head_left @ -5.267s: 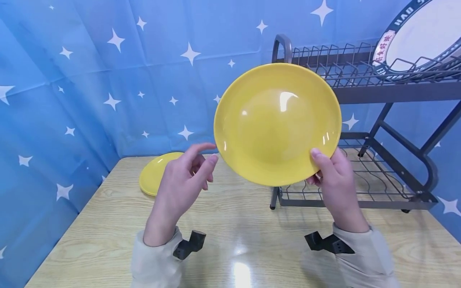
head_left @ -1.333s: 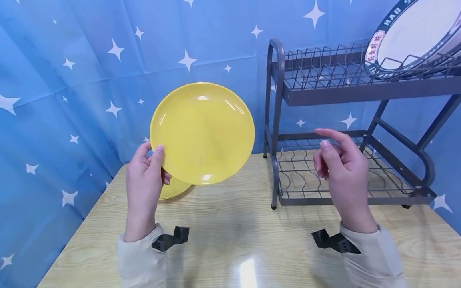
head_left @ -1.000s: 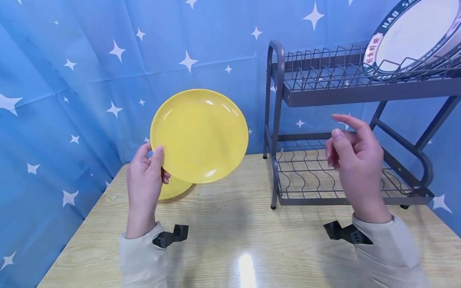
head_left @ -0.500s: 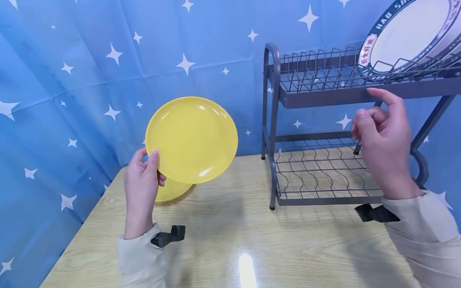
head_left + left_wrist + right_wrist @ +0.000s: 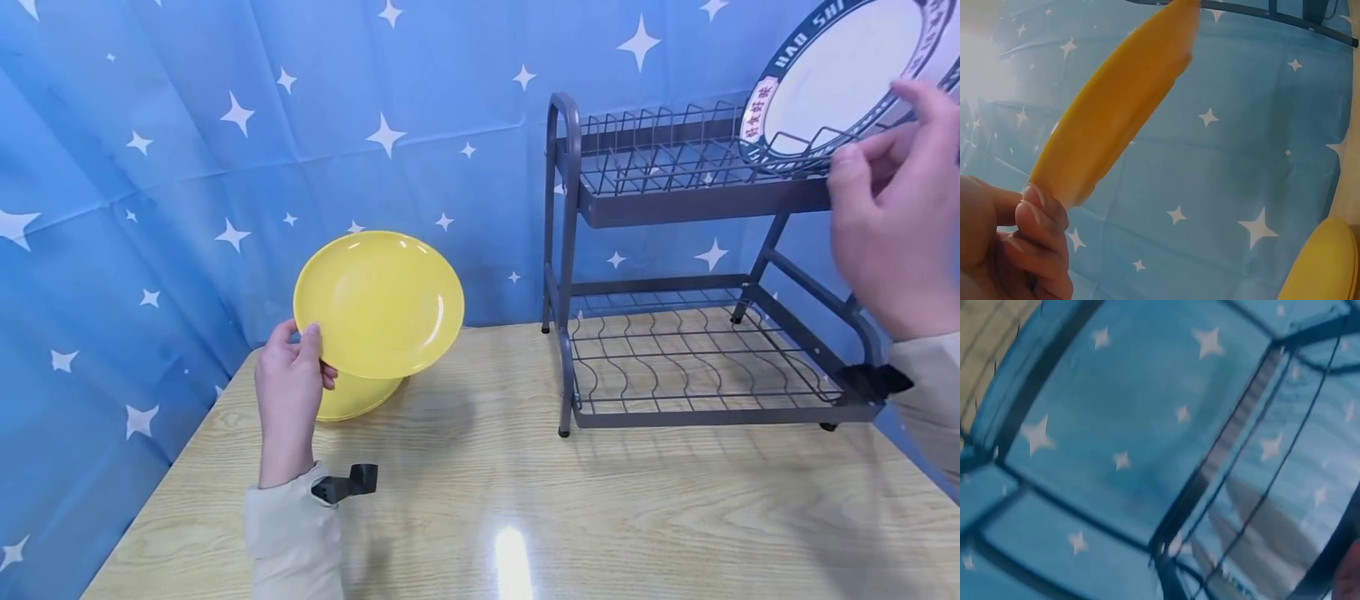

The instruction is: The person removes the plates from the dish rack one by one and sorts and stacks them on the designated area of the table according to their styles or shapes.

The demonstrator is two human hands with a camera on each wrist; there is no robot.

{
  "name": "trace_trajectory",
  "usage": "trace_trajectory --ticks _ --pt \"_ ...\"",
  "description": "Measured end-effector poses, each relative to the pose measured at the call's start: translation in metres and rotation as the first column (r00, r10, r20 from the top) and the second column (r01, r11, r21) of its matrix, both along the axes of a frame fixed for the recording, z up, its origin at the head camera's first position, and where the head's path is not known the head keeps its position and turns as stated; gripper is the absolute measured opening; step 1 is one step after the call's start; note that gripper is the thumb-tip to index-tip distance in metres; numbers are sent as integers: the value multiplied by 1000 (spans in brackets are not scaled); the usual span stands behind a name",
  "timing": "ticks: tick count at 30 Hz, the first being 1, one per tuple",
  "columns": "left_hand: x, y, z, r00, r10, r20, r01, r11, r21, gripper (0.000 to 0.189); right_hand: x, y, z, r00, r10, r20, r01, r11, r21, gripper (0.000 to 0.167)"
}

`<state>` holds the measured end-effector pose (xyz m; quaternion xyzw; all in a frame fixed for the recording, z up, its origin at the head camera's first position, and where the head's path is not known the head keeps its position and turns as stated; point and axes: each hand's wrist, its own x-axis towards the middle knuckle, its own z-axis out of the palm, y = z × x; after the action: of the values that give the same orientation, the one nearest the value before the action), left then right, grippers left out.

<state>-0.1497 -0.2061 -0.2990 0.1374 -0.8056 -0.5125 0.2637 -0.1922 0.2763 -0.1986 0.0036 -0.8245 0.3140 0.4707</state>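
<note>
A glossy yellow plate is held up in my left hand, its rim pinched between thumb and fingers. The left wrist view shows that plate nearly edge-on. Below and behind it, another yellow plate lies on the table, partly covered by the held one. My right hand is raised at the far right, fingers bent and holding nothing. It overlaps the upper shelf of the rack and the lower right of a white plate with a dark lettered rim, which leans there.
A dark metal two-tier dish rack stands on the right of the wooden table. More white plates lean behind the front one on its upper tier. The lower tier is a wavy wire grid. A blue star-patterned curtain hangs behind.
The yellow plate passed from my right hand to my left, then sank and tilted flatter. My right hand has moved right and up, to the rack's upper tier.
</note>
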Motion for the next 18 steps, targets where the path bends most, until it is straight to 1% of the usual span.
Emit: trace_trajectory --ticks 2,4,5,8,10,14,16,18 --pt "-1 -2 -3 1000 7 16 -8 1000 4 46 -3 7 6 999 -43 10 43 999 3 45" --pt "-3 -4 -7 999 11 30 -12 1000 10 48 -6 14 10 995 -90 37 90 996 3 46" --pt "-3 -5 -8 999 12 35 -13 1000 12 48 -8 17 12 994 -104 42 104 995 7 46" --pt "-6 -7 -12 998 15 53 -16 1000 14 49 -12 23 13 993 -112 34 111 994 9 44" --pt "-8 -8 -14 998 16 59 -17 1000 21 49 -14 27 14 991 -121 58 121 993 2 35" --pt "-14 -12 -19 999 17 47 -19 999 44 47 -17 30 17 985 -142 98 145 989 -20 12" --pt "-17 -15 -22 999 18 33 -20 998 67 44 -18 31 19 983 -147 107 150 988 -22 9" --pt "-20 -17 -26 1000 21 19 -22 996 90 42 -19 32 22 986 -131 102 136 990 -48 5"
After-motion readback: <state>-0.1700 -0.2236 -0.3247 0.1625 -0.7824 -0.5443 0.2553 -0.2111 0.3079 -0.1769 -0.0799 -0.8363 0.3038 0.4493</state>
